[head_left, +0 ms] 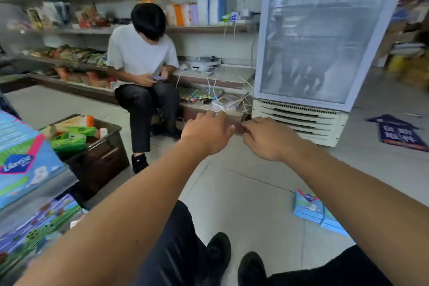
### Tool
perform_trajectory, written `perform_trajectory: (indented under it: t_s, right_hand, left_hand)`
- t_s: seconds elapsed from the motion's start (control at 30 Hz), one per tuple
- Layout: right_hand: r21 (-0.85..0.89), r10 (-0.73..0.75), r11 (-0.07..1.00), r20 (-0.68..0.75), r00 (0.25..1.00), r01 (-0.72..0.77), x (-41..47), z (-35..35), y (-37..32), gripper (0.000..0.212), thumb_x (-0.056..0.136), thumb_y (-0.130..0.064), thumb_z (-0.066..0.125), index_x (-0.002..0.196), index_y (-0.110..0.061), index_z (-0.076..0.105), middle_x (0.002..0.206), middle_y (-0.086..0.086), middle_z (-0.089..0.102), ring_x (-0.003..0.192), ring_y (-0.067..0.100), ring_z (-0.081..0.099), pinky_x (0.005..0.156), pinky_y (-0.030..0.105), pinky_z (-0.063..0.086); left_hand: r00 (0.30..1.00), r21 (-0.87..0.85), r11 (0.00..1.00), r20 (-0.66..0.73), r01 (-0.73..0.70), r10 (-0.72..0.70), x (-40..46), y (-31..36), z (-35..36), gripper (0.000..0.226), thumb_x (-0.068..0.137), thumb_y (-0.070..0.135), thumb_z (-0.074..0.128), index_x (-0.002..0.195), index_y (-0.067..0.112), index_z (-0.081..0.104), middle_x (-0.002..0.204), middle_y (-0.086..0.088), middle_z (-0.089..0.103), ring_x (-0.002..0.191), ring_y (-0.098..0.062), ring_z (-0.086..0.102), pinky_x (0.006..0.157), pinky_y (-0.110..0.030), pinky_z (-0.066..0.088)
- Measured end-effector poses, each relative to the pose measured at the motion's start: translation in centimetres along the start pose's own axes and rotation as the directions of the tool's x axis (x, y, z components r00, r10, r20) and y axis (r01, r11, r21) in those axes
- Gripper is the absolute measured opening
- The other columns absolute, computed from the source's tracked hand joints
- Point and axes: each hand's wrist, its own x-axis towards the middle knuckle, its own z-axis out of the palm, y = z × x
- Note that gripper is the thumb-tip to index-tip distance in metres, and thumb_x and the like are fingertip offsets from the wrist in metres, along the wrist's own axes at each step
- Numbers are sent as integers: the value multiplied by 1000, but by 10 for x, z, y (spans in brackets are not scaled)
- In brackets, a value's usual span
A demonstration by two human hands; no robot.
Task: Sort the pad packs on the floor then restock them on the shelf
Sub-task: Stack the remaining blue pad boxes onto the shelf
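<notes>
Two hands extended forward at mid-frame, both raised above the floor [243,193] and holding nothing. Left hand [206,132]: fingers loosely spread, grip wide, palm down. Right hand [267,139]: fingers curled downward, grip narrow; contents not discernible, none visible. Blue pad packs [310,206] lying flat on floor tiles near right edge of frame, below right forearm, touching one another. Further pad packs [21,165] stacked on shelf [46,183] at left edge, with purple-and-green packs [39,223] on level beneath. Brown crate [99,153] on floor beside shelf, filled with green and orange packs. Seated person [144,58] in white shirt on low ledge at far side, phone in hands. Glass-door cooler [325,30] standing at right of ledge.
</notes>
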Motion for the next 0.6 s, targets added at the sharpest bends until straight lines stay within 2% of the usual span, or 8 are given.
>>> perform_trajectory:
  t_s: [0.13, 0.3, 0.6]
  right_hand:
    - [22, 218, 975, 70, 973, -220, -22, 23, 62, 46, 97, -39, 35, 138, -21, 44, 137, 9, 49, 123, 30, 46, 98, 47, 44]
    - [42, 422, 900, 159, 893, -433, -42, 68, 127, 52, 100, -37, 35, 149, -19, 32, 151, 8, 36, 136, 30, 35, 108, 46, 36]
    - [42, 607, 755, 332, 722, -654, -75, 214, 225, 51, 99, -34, 40, 146, -19, 31, 146, 4, 39, 129, 28, 40, 97, 42, 42]
  left_hand:
    - [992, -82, 990, 46, -113, 118, 38, 46, 34, 51, 99, 51, 33, 137, 16, 41, 138, -11, 46, 126, -33, 41, 94, -46, 40]
    - [970, -139, 970, 112, -199, 215, 81, 103, 96, 54, 98, 53, 33, 139, 19, 40, 139, -9, 46, 127, -32, 43, 97, -47, 40]
    - [903, -220, 943, 301, -248, 308, 135, 189, 258, 48, 100, 49, 35, 139, 21, 40, 133, -6, 49, 123, -28, 46, 92, -41, 41]
